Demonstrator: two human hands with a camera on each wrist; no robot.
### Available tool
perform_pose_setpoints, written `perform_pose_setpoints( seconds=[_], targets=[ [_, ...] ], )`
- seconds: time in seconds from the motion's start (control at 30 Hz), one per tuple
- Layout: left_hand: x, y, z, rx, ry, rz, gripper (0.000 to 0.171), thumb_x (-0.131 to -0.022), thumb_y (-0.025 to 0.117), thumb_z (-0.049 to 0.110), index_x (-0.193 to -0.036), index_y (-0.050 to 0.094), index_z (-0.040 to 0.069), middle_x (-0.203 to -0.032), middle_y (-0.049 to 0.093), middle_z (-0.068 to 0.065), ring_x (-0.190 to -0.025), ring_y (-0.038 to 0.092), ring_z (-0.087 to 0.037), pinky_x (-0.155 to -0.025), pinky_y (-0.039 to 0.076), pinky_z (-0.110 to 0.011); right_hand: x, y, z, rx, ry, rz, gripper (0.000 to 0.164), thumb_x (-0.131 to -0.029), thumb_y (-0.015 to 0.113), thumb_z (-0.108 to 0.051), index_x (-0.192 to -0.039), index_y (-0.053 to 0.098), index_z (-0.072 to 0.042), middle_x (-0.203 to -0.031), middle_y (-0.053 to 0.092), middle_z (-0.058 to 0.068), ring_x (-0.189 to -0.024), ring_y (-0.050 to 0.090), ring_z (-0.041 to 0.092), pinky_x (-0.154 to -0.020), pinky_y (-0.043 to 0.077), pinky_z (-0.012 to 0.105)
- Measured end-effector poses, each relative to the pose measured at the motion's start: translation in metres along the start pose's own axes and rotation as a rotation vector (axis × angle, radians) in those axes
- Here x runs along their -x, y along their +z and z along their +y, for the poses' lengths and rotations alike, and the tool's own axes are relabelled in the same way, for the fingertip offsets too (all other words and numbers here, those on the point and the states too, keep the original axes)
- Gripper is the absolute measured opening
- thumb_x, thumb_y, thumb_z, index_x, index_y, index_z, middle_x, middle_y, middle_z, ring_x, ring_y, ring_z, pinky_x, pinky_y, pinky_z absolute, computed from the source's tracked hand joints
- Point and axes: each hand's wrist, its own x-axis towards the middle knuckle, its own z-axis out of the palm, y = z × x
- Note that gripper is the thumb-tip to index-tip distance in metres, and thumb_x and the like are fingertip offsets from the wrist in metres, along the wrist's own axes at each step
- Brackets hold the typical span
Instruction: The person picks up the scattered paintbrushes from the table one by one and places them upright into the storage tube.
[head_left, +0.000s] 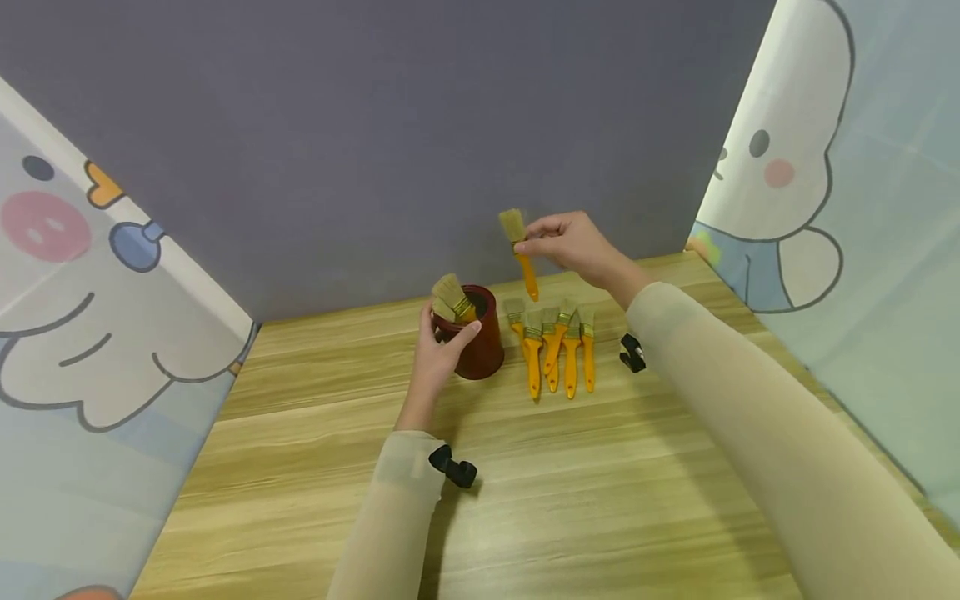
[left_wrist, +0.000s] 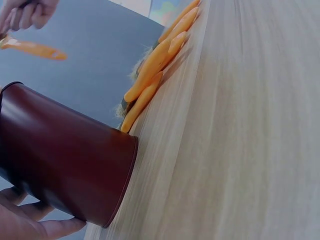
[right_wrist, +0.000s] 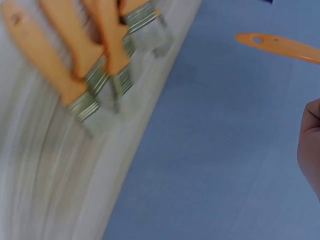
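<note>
My right hand (head_left: 564, 243) pinches a paintbrush (head_left: 527, 268) near its ferrule, bristles up and the orange handle hanging down, above the table. My left hand (head_left: 437, 350) grips the side of a dark red round pot (head_left: 486, 346), thumb near the rim. Out of the pot's mouth lean the pale bristles of paintbrushes (head_left: 452, 292); their handles are mostly hidden inside. In the left wrist view the pot (left_wrist: 65, 155) stands upright on the wood, with left fingers (left_wrist: 37, 212) against it. The held brush's handle (right_wrist: 280, 46) shows in the right wrist view.
Several more orange-handled paintbrushes (head_left: 553, 343) lie in an overlapping group on the wooden table (head_left: 315, 433), just right of the pot. A grey panel (head_left: 360, 150) rises behind the table. Cartoon-printed cloths (head_left: 817, 217) flank both sides.
</note>
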Motion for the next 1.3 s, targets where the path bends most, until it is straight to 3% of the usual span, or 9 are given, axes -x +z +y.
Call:
perform_pose_setpoints(
  seconds=[0.3, 0.4, 0.5, 0.63, 0.77, 0.93, 1.07, 1.3],
  targets=[
    [0.000, 0.002, 0.002, -0.004, 0.010, -0.009, 0.092, -0.090, 0.084, 0.052, -0.163, 0.028, 0.046, -0.164, 0.045, -0.002, -0.150, 0.048, -0.034, -0.121, 0.044, -0.059, -0.017, 0.040, -0.022, -0.108, -0.039, 0.002, 0.034, -0.094, 0.085, -0.029, -0.124, 0.079, -0.015, -0.051, 0.040, -0.009, -0.046, 0.023, 0.013, -0.052, 0.030, 0.030],
    [0.000, 0.003, 0.001, -0.007, 0.012, -0.014, 0.095, -0.089, 0.084, 0.054, -0.164, 0.027, 0.044, -0.165, 0.045, -0.002, -0.151, 0.048, -0.034, -0.122, 0.043, -0.060, -0.019, 0.054, -0.022, -0.118, -0.022, 0.013, 0.034, -0.092, 0.086, -0.031, -0.122, 0.081, -0.017, -0.053, 0.046, -0.009, -0.046, 0.025, 0.012, -0.052, 0.031, 0.029],
    [0.000, 0.003, -0.001, -0.010, 0.016, -0.020, 0.095, -0.089, 0.083, 0.056, -0.164, 0.026, 0.043, -0.165, 0.044, 0.000, -0.151, 0.048, -0.033, -0.122, 0.043, -0.060, -0.019, 0.066, -0.016, -0.101, 0.002, 0.012, 0.035, -0.091, 0.087, -0.033, -0.122, 0.081, -0.018, -0.085, 0.072, -0.005, -0.063, 0.048, 0.013, -0.063, 0.043, 0.031],
    [0.000, 0.002, -0.003, 0.001, 0.024, -0.022, 0.093, -0.090, 0.083, 0.056, -0.163, 0.027, 0.044, -0.164, 0.045, 0.002, -0.148, 0.050, -0.031, -0.122, 0.043, -0.059, -0.018, 0.077, -0.006, -0.046, 0.030, -0.003, 0.038, -0.090, 0.087, -0.038, -0.124, 0.081, -0.021, -0.132, 0.071, 0.002, -0.097, 0.058, 0.017, -0.081, 0.051, 0.038],
    [0.000, 0.001, -0.002, 0.005, 0.028, -0.018, 0.091, -0.090, 0.083, 0.055, -0.163, 0.028, 0.045, -0.163, 0.045, 0.004, -0.148, 0.051, -0.030, -0.123, 0.043, -0.059, -0.015, 0.082, 0.004, 0.003, 0.049, 0.010, 0.040, -0.092, 0.086, -0.039, -0.127, 0.079, -0.021, -0.132, 0.072, 0.002, -0.093, 0.058, 0.018, -0.078, 0.050, 0.035],
    [0.001, 0.002, 0.001, -0.002, 0.035, -0.014, 0.091, -0.092, 0.082, 0.052, -0.164, 0.027, 0.044, -0.165, 0.044, 0.002, -0.149, 0.049, -0.031, -0.123, 0.042, -0.058, -0.013, 0.084, 0.021, 0.023, 0.060, 0.055, 0.038, -0.093, 0.085, -0.036, -0.126, 0.080, -0.018, -0.140, 0.070, 0.003, -0.103, 0.059, 0.023, -0.088, 0.053, 0.041],
    [0.001, 0.001, 0.001, -0.009, 0.027, 0.007, 0.092, -0.093, 0.082, 0.048, -0.165, 0.024, 0.042, -0.168, 0.041, 0.000, -0.152, 0.046, -0.032, -0.124, 0.042, -0.057, -0.015, 0.090, 0.030, 0.044, 0.058, 0.049, 0.039, -0.094, 0.084, -0.036, -0.128, 0.079, -0.017, -0.147, 0.066, 0.004, -0.124, 0.060, 0.025, -0.105, 0.054, 0.048],
    [-0.001, 0.005, 0.001, 0.006, 0.031, -0.003, 0.093, -0.092, 0.083, 0.048, -0.166, 0.026, 0.038, -0.167, 0.043, -0.002, -0.151, 0.048, -0.033, -0.123, 0.043, -0.056, -0.013, 0.094, 0.037, 0.103, 0.103, 0.069, 0.039, -0.094, 0.085, -0.035, -0.128, 0.078, -0.017, -0.149, 0.065, 0.004, -0.132, 0.058, 0.027, -0.112, 0.052, 0.050]
  ],
)
